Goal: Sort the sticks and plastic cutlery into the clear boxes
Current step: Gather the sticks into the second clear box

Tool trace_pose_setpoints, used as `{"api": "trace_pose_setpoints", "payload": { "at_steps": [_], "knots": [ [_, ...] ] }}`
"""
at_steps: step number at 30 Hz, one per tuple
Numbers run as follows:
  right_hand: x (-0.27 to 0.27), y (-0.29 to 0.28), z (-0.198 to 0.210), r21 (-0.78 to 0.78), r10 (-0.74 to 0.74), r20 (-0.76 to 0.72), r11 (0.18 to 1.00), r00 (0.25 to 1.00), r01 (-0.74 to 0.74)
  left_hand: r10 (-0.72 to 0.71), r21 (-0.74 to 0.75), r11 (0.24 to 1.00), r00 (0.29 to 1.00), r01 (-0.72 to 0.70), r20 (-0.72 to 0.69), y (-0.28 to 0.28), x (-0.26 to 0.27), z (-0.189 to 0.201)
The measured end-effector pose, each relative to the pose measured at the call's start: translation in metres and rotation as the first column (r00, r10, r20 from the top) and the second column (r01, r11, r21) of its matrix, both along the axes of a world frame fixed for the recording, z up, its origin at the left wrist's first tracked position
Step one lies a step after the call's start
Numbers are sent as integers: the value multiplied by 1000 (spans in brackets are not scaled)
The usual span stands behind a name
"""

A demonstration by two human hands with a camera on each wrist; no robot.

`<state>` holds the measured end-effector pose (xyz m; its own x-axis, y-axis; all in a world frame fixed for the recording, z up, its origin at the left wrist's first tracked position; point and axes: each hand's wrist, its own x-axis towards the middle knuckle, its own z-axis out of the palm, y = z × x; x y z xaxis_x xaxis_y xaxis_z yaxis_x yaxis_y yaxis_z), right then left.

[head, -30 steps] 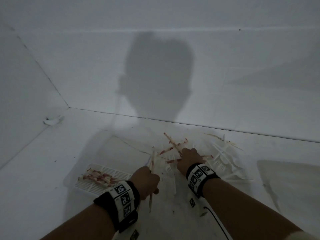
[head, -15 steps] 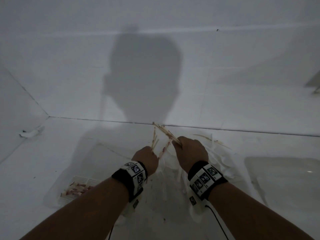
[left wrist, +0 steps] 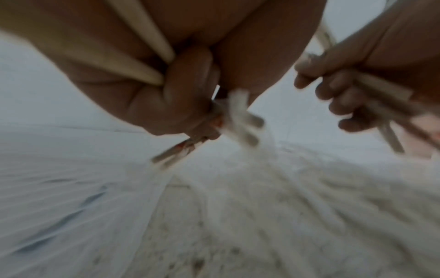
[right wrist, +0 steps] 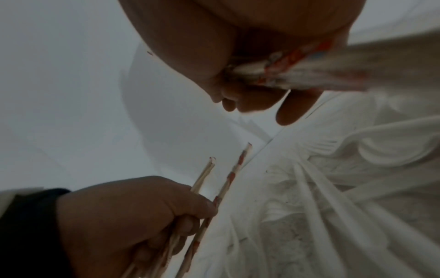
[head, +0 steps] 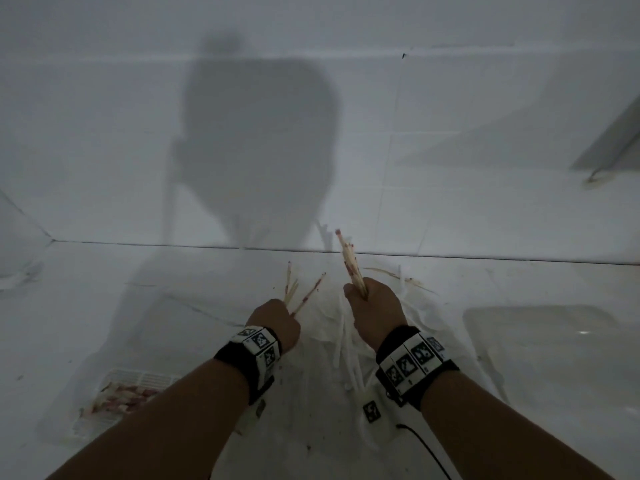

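Note:
My left hand (head: pixel 275 322) grips a loose fan of red-stained wooden sticks (head: pixel 304 297), their tips pointing up and away. My right hand (head: pixel 374 306) grips a tighter bundle of sticks (head: pixel 349 261), held nearly upright above the table. Both fists hover over a heap of white plastic cutlery (head: pixel 346 344) on the table. The right wrist view shows the left hand (right wrist: pixel 133 222) with its sticks (right wrist: pixel 228 180) and the cutlery heap (right wrist: pixel 333 188) below. At lower left a clear box (head: pixel 138 379) holds several red-stained sticks (head: pixel 124 400), partly hidden by my left forearm.
Another clear box (head: pixel 540 341) stands at the right of the white table. A few sticks and cutlery pieces (head: pixel 408 280) lie behind the heap near the back wall. A black cable (head: pixel 426 452) trails from my right wristband. White walls close in behind and to the left.
Both hands have risen off the pile with sticks in them. The right hand's bundle has swung from slanted to nearly upright, and the two hands have drawn apart.

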<state>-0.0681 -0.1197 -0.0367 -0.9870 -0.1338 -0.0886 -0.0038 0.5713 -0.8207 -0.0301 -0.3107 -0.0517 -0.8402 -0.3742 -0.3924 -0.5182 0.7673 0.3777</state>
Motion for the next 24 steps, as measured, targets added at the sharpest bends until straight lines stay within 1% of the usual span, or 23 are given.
{"api": "trace_pose_setpoints", "payload": {
  "at_steps": [1,2,3,4,5,6,7,9,10,12,13,15,17,19,21,22,24],
  "knots": [
    [2,-2,2,-77,-15,22,997,1000,17,18,26,1000,999,-18,-28,-3,3,6],
    [6,-4,6,-149,-25,43,988,999,31,47,87,995,997,-41,-64,-6,7,15],
    [11,-7,11,-212,-26,65,976,998,39,90,197,978,991,-69,-100,-6,13,25],
    [17,-10,16,-272,-15,84,962,996,38,144,339,936,982,-96,-119,-5,22,35],
    [25,-14,23,-325,8,105,945,994,27,190,479,870,975,-114,-112,-1,32,46],
    [35,-18,30,-377,36,134,926,990,17,214,579,807,972,-120,-97,3,45,59],
    [45,-23,37,-424,70,169,906,983,9,216,635,765,972,-110,-91,6,58,68],
    [64,-31,47,-489,154,224,872,962,-26,196,693,718,974,-67,-109,12,82,78],
    [73,-35,50,-511,204,231,857,951,-60,174,706,707,976,-30,-133,15,93,80],
    [92,-42,53,-552,295,219,823,930,-131,91,724,682,969,106,-228,19,113,81],
    [101,-46,52,-568,318,212,809,924,-149,53,722,667,954,185,-294,21,123,81],
    [120,-51,54,-622,323,206,772,924,-131,20,680,678,919,277,-394,20,140,77],
    [136,-56,55,-647,309,171,751,936,-129,1,618,725,897,304,-443,14,149,69],
    [148,-60,57,-602,284,122,783,951,-157,-44,566,757,891,325,-452,9,159,65],
    [156,-64,53,-564,242,112,814,964,-139,-65,572,755,905,320,-421,7,169,57],
    [158,-66,52,-539,207,115,834,972,-114,-66,566,767,914,303,-400,7,173,55],
    [163,-68,51,-478,123,70,875,990,-75,-35,521,823,935,227,-352,3,182,53]
  ]
}}
